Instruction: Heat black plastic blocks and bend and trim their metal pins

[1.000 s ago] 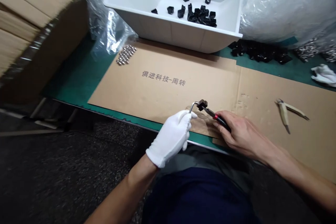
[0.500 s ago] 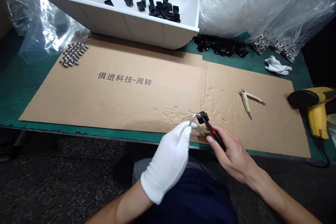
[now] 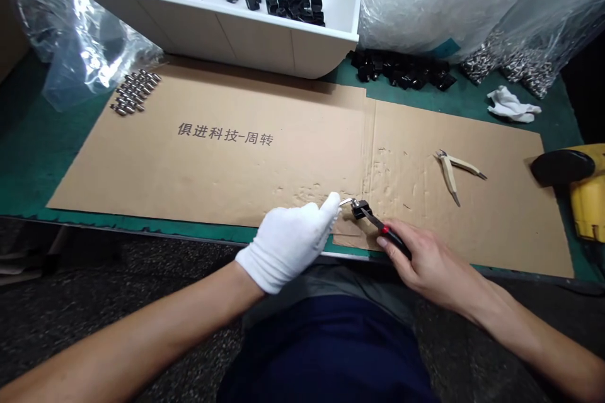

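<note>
My left hand [image 3: 293, 239], in a white glove, is closed around a bent silver hex key [image 3: 346, 201] with its thumb stretched along the top. The key's short end meets a small metal piece on a black block [image 3: 362, 210]. My bare right hand [image 3: 420, 252] is wrapped round a tool with a black handle and a red band [image 3: 397, 241]. The dark metal tip of this tool reaches the block's right side; whether it pinches or only presses the block, I cannot tell. The block is held just over the front edge of the cardboard sheet [image 3: 227, 170].
A white bin [image 3: 321, 50] with several black blocks stands behind. Cream-handled cutters [image 3: 449, 176] lie on the right, near a yellow power tool [image 3: 588, 201]. Metal cylinders [image 3: 135, 93] are at the left; black parts [image 3: 401, 69], bagged screws [image 3: 529, 69] and a white glove [image 3: 513, 104] lie behind.
My left hand has turned from upright to lying more level, its forearm swinging out to the left, and the hex key has rotated with it. The right hand has barely moved.
</note>
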`<state>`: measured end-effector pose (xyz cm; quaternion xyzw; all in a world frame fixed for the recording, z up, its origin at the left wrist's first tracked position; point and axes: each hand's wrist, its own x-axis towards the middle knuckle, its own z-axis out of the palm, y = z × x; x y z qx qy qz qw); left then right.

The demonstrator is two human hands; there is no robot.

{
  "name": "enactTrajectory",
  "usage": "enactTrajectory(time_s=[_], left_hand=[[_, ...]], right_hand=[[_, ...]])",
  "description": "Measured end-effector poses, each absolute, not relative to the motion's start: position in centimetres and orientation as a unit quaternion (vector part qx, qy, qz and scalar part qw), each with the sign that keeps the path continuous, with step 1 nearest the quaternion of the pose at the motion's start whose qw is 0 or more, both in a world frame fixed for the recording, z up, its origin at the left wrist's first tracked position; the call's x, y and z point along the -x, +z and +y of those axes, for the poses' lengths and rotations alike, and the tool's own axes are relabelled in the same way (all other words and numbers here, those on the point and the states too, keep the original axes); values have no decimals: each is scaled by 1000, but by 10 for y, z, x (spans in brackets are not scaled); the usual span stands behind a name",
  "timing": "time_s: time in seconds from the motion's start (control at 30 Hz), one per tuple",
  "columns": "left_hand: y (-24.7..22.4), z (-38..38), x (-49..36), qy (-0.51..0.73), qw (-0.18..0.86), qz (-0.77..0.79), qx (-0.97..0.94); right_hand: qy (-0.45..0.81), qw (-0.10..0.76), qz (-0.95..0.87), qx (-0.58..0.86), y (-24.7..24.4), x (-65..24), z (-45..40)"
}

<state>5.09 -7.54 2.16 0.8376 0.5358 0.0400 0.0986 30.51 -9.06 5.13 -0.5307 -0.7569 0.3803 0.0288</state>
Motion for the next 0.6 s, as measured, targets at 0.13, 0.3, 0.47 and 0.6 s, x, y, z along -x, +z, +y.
enactTrajectory(time_s=[0.13, 0.3, 0.47, 0.6], left_hand=[[13, -58, -44, 1, 51, 465, -884], [12, -45, -34, -22, 54, 389, -919], [15, -40, -30, -43, 69, 361, -929], [17, -36, -31, -60, 74, 352, -931]], right_hand=[[376, -48, -754, 536, 54, -305, -82], [383, -104, -752, 526, 56, -304, -74], [385, -126, -752, 521, 55, -306, -72], [383, -136, -751, 521, 54, -309, -71]])
